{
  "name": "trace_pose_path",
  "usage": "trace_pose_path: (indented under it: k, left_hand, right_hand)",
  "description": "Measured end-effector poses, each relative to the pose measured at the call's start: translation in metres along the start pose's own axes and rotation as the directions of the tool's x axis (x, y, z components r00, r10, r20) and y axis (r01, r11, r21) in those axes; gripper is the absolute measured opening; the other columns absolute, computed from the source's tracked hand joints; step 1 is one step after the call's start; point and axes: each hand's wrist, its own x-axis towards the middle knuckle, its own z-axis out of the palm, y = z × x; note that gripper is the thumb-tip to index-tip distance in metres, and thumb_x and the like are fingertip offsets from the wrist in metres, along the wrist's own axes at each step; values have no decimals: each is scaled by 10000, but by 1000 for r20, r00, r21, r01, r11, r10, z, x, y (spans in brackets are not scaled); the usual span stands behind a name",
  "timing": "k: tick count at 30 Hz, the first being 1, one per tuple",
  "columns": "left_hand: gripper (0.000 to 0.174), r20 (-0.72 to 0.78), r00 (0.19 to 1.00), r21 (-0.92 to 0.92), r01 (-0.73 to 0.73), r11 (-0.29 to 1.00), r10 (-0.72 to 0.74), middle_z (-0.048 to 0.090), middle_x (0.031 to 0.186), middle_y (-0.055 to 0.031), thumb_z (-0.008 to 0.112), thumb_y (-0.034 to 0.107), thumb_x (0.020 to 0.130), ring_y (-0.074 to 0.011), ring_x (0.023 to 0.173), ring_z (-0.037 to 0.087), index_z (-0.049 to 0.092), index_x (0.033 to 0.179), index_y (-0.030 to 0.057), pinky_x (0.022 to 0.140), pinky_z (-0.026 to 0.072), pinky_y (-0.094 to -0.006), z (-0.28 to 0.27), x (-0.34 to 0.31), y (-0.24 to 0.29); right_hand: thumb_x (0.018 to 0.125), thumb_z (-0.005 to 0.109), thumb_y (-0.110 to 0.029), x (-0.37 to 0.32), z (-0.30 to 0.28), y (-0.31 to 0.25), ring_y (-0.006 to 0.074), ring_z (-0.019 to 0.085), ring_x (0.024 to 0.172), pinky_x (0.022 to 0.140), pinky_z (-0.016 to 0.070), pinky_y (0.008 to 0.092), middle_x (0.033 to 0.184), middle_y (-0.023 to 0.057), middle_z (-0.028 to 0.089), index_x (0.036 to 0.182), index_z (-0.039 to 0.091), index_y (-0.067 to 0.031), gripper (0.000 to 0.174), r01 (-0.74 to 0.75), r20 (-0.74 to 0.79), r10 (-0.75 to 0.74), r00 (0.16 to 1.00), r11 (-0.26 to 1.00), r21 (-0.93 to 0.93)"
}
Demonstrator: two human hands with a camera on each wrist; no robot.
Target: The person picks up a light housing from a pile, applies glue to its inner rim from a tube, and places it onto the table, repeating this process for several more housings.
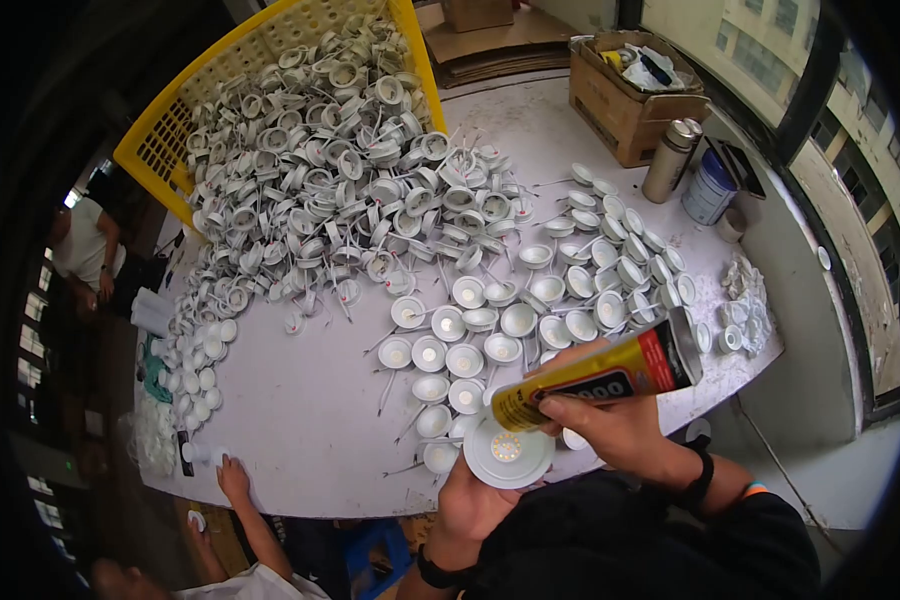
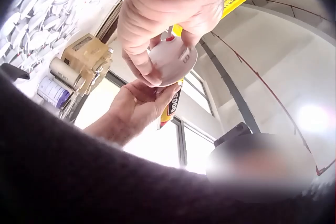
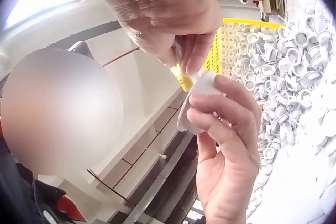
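Note:
In the head view my left hand (image 1: 473, 507) holds a round white LED downlight (image 1: 482, 462), its face with a ring of small yellow chips turned up. My right hand (image 1: 610, 425) grips a yellow and black glue tube (image 1: 595, 385), tilted with its nozzle end over that face. From the left wrist, my left fingers (image 2: 140, 66) curl round the rim of the downlight (image 2: 173, 64), whose back shows a red spot. The right wrist view has the tube's yellow end (image 3: 185, 81) right at the downlight's edge (image 3: 184, 116).
Many finished-looking downlights (image 1: 518, 320) stand in rows before me. A big heap of white lamp housings (image 1: 320, 150) spills from a yellow crate (image 1: 150, 150). At the right are a cardboard box (image 1: 610, 105), a flask (image 1: 670, 160) and a tin (image 1: 708, 190). Another person's hand (image 1: 234, 480) rests at the left edge.

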Motion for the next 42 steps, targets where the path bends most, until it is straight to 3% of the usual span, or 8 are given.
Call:
trace_pose_path:
  k: [13,21,27,30,31,33,38,42]
  left_hand:
    - [488,-618,683,425,-126,896,389,473,1091,-113,385,450,829,-288,950,490,396,1130,67,794,421,-399,-191,-69,91]
    - [580,-899,189,401,-5,916,395,471,1065,-66,416,584,747,-241,923,467,410,1134,152,794,398,-377,-339,-129,146]
    - [547,-867,-98,465,189,865,488,472,1026,-102,417,527,767,-222,918,468,432,1089,85,819,375,-358,-314,-126,153]
    - [469,-694,69,711,-90,698,716,478,980,-111,385,424,814,-230,926,466,443,1042,19,834,362,-349,-402,-154,181]
    - [463,-530,-295,765,237,599,795,483,979,-142,402,361,807,-278,950,463,431,1085,-8,851,365,-354,-367,-128,167]
    - [383,-525,-31,840,-183,511,850,503,904,-111,415,309,805,-244,834,499,468,1040,12,751,418,-352,-265,-54,125]
    - [233,-585,668,749,227,622,461,508,726,-34,503,218,779,-104,585,469,520,931,42,510,385,-203,-134,94,38]
    - [270,-599,726,791,469,394,339,531,685,-50,514,250,779,-101,452,480,520,893,5,370,384,-217,-132,191,-22]
  right_hand:
    - [731,592,-125,-38,-73,-8,134,512,478,407,427,246,687,84,539,869,502,20,220,103,-613,-81,786,995,0]
    - [743,584,-134,-80,-105,-12,126,510,475,407,412,235,675,61,535,857,497,1,197,102,-789,-103,606,993,-52]
    - [750,581,-133,-91,-127,-12,121,511,474,398,410,229,663,61,533,849,497,2,187,111,-838,-82,540,993,-25]
    - [751,577,-127,-99,-148,-14,121,506,470,390,407,227,668,63,530,857,492,1,187,120,-856,-78,511,993,-20]
    - [751,575,-123,-100,-154,-16,120,504,470,389,407,227,681,64,531,861,488,-1,187,139,-862,-85,500,990,-17]
    - [752,574,-120,-100,-170,-16,118,502,470,387,406,227,694,65,531,866,485,-2,187,153,-865,-67,498,988,11]
    - [751,578,-130,-94,-216,-7,118,498,479,388,403,227,724,60,526,871,477,-5,201,132,-851,-1,524,988,81]
    - [747,579,-132,-82,-241,-4,120,491,480,388,399,227,716,59,517,876,477,-4,209,128,-813,34,581,983,133]
